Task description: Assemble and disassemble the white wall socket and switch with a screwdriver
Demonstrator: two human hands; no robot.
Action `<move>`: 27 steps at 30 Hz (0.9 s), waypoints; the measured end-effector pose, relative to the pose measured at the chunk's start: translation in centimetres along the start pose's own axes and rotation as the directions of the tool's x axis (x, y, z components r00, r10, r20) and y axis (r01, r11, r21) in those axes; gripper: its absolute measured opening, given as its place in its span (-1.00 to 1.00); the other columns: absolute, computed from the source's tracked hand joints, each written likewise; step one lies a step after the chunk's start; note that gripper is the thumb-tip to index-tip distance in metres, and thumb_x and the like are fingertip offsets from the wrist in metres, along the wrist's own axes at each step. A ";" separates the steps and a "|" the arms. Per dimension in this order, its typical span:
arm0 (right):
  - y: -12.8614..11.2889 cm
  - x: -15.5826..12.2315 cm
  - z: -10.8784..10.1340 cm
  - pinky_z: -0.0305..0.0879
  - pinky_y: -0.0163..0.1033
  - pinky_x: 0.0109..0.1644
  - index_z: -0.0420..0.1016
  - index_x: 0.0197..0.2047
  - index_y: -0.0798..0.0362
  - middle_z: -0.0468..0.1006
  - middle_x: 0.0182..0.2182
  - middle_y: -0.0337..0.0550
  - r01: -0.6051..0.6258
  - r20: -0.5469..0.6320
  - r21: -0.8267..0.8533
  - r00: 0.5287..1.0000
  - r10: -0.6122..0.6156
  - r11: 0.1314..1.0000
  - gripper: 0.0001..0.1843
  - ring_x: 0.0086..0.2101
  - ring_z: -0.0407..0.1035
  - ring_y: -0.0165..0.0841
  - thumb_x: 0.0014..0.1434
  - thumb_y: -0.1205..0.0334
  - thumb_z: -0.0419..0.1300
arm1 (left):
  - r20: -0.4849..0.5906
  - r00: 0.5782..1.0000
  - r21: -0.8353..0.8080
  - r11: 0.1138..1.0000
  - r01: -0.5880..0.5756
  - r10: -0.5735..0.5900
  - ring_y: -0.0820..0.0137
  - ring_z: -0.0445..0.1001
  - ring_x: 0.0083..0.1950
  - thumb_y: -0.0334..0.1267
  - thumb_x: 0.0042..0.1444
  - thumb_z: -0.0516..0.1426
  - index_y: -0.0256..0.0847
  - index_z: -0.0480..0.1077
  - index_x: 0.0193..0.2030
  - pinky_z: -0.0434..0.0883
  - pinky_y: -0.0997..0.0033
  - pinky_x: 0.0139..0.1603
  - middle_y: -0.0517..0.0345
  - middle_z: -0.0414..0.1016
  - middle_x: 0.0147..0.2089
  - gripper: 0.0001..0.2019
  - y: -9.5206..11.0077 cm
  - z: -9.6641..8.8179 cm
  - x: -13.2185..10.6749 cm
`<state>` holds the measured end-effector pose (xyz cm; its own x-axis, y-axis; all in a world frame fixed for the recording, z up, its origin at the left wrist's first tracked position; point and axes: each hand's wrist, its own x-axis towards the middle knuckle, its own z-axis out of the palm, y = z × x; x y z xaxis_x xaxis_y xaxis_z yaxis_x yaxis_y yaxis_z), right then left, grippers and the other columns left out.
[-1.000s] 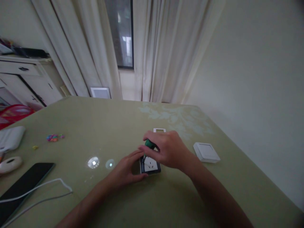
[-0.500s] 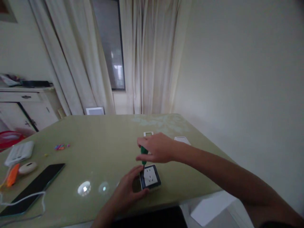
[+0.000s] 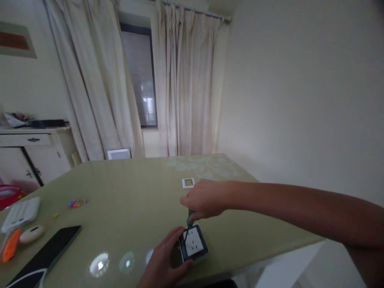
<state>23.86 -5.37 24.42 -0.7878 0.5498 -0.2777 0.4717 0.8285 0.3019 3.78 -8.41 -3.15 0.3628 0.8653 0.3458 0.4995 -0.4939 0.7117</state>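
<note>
A wall socket (image 3: 193, 242) with a white face and dark frame lies face up near the table's front edge. My left hand (image 3: 166, 256) grips it from the left, thumb at the near side and fingers at the far left corner. Above it, my right hand (image 3: 207, 200) is closed around the green handle of a screwdriver (image 3: 189, 219). The screwdriver's shaft slants down to the left side of the socket; its tip is too small to make out. Just beyond my right hand lies a white square frame (image 3: 188, 183).
On the left of the table (image 3: 129, 200) lie a black phone (image 3: 48, 256) with a white cable, an orange object (image 3: 12, 245), a round whitish object (image 3: 31, 234), a white device (image 3: 21, 215) and small colourful pieces (image 3: 77, 203). A wall (image 3: 300, 120) stands to the right.
The view has tilted up, so everything sits lower in the picture. My right hand has turned and come lower over the socket, covering more of the handle. My left hand keeps its hold.
</note>
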 end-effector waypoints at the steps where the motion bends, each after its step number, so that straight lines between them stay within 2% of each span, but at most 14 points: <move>1: -0.2 0.1 0.0 0.19 -0.17 -0.33 0.63 -0.01 0.13 0.74 -0.22 0.05 -0.020 0.015 -0.017 1.000 0.021 1.000 -0.56 -0.22 0.65 -0.10 0.49 -0.13 0.24 | -0.001 1.000 -0.002 1.000 0.000 0.000 -0.09 0.54 0.42 -0.18 0.02 0.41 -0.02 0.48 0.44 0.50 -0.02 0.43 -0.08 0.51 0.46 -0.23 0.0 0.0 0.0; 3: -0.4 0.3 0.1 0.18 -0.17 -0.34 0.65 -0.05 0.12 0.73 -0.16 0.06 -0.024 0.001 -0.022 1.000 0.024 0.999 -0.52 -0.19 0.65 -0.09 0.56 -0.11 0.11 | -0.005 1.000 -0.004 1.000 -0.009 0.009 -0.09 0.52 0.43 -0.18 0.03 0.41 -0.01 0.45 0.46 0.48 -0.05 0.44 -0.08 0.49 0.47 -0.21 -0.2 0.1 0.0; 6: -0.3 0.4 -0.1 0.14 -0.20 -0.37 0.53 0.15 0.09 0.63 0.09 0.07 0.046 -0.053 0.016 0.998 -0.045 0.999 -0.68 -0.14 0.61 -0.16 0.47 0.08 0.27 | 0.000 1.000 0.010 1.000 -0.020 0.020 -0.10 0.51 0.44 -0.14 0.05 0.42 0.00 0.45 0.47 0.47 -0.04 0.45 -0.08 0.47 0.49 -0.22 -0.7 0.3 -0.1; 8: -0.2 0.3 -0.4 0.12 -0.21 -0.39 0.46 0.20 0.07 0.58 0.16 0.06 0.089 -0.061 0.035 0.994 -0.087 0.995 -0.64 -0.14 0.59 -0.22 0.39 0.23 0.33 | 0.007 1.000 0.029 0.999 -0.015 0.015 -0.11 0.50 0.44 -0.10 0.06 0.42 -0.02 0.45 0.47 0.47 -0.04 0.45 -0.11 0.47 0.49 -0.22 -0.9 0.4 -0.2; 9: -0.2 0.4 -0.6 0.12 -0.21 -0.38 0.47 0.18 0.08 0.58 0.15 0.05 0.092 -0.054 0.036 0.994 -0.090 0.995 -0.67 -0.15 0.58 -0.22 0.39 0.24 0.32 | 0.006 1.000 0.040 0.999 -0.010 0.010 -0.12 0.50 0.45 -0.09 0.06 0.42 -0.04 0.45 0.47 0.48 -0.05 0.45 -0.12 0.47 0.49 -0.21 -1.0 0.5 -0.2; 11: -0.2 0.4 -0.9 0.13 -0.19 -0.36 0.53 0.09 0.11 0.63 0.05 0.04 0.058 -0.024 0.021 0.998 -0.058 0.998 -0.75 -0.14 0.59 -0.19 0.48 0.12 0.25 | -0.001 1.000 0.057 0.998 -0.007 0.007 -0.13 0.49 0.45 -0.09 0.06 0.42 -0.06 0.44 0.47 0.48 -0.06 0.44 -0.13 0.48 0.48 -0.21 -1.1 0.5 -0.3; 14: -0.3 0.5 -0.8 0.15 -0.16 -0.33 0.56 0.06 0.14 0.66 -0.01 0.07 0.007 0.012 0.020 1.000 -0.007 1.000 -0.59 -0.11 0.60 -0.12 0.53 -0.07 0.17 | -0.019 0.999 0.054 0.998 -0.027 0.028 -0.09 0.51 0.44 -0.16 0.07 0.41 -0.07 0.44 0.48 0.49 -0.02 0.43 -0.11 0.49 0.47 -0.22 -1.0 0.6 -0.3; 17: -0.2 0.4 -0.4 0.14 -0.18 -0.35 0.47 0.21 0.10 0.57 0.14 0.09 0.039 -0.028 0.059 0.999 -0.038 0.997 -0.65 -0.12 0.59 -0.16 0.46 0.13 0.26 | -0.029 0.997 0.048 0.996 -0.069 0.070 -0.03 0.53 0.43 -0.21 0.10 0.40 -0.04 0.43 0.48 0.49 0.04 0.43 -0.06 0.49 0.48 -0.24 -0.9 0.5 -0.4; 19: -0.1 0.3 -0.4 0.10 -0.18 -0.37 0.44 0.23 0.08 0.58 0.13 0.07 0.053 -0.024 0.060 0.998 -0.052 0.997 -0.65 -0.14 0.58 -0.18 0.43 0.21 0.26 | -0.030 0.996 0.053 0.996 -0.077 0.079 -0.03 0.53 0.43 -0.21 0.10 0.40 -0.04 0.43 0.48 0.50 0.04 0.42 -0.06 0.48 0.48 -0.24 -0.9 0.4 -0.4; 21: 0.0 0.3 -0.6 0.08 -0.16 -0.36 0.50 0.17 0.09 0.64 0.02 0.04 0.030 0.016 0.044 0.999 -0.031 0.999 -0.71 -0.13 0.58 -0.15 0.51 0.12 0.20 | -0.033 0.997 0.060 0.996 -0.064 0.066 -0.04 0.55 0.41 -0.20 0.08 0.41 -0.05 0.44 0.47 0.51 0.03 0.41 -0.07 0.49 0.47 -0.24 -0.9 0.4 -0.4; 23: -0.1 0.2 -0.9 0.08 -0.15 -0.34 0.55 0.10 0.13 0.66 0.00 0.06 0.009 0.050 0.039 0.999 -0.011 0.999 -0.63 -0.09 0.58 -0.11 0.53 -0.03 0.18 | -0.030 0.998 0.065 0.997 -0.048 0.050 -0.05 0.54 0.41 -0.19 0.09 0.41 -0.04 0.45 0.47 0.51 0.01 0.41 -0.07 0.50 0.47 -0.24 -0.9 0.4 -0.4; 24: -0.2 0.2 -0.9 0.09 -0.15 -0.34 0.55 0.10 0.14 0.64 0.04 0.07 0.011 0.052 0.046 0.999 -0.013 0.999 -0.62 -0.07 0.57 -0.12 0.51 -0.03 0.22 | -0.025 0.999 0.068 0.997 -0.043 0.045 -0.05 0.54 0.42 -0.19 0.09 0.41 -0.04 0.45 0.47 0.50 0.00 0.42 -0.07 0.49 0.47 -0.25 -0.9 0.4 -0.4; 27: -0.2 0.3 -0.9 0.07 -0.17 -0.35 0.48 0.18 0.11 0.58 0.15 0.05 0.054 0.010 0.074 0.998 -0.055 0.996 -0.69 -0.08 0.57 -0.17 0.45 0.18 0.29 | -0.018 0.999 0.075 0.996 -0.040 0.041 -0.06 0.53 0.42 -0.19 0.09 0.40 -0.08 0.44 0.47 0.49 -0.02 0.43 -0.10 0.48 0.48 -0.24 -0.8 0.4 -0.3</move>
<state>23.21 -5.52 25.08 -0.8088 0.5041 -0.3028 0.4563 0.8628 0.2177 3.55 -8.33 -4.07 0.3686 0.8455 0.3862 0.5419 -0.5331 0.6498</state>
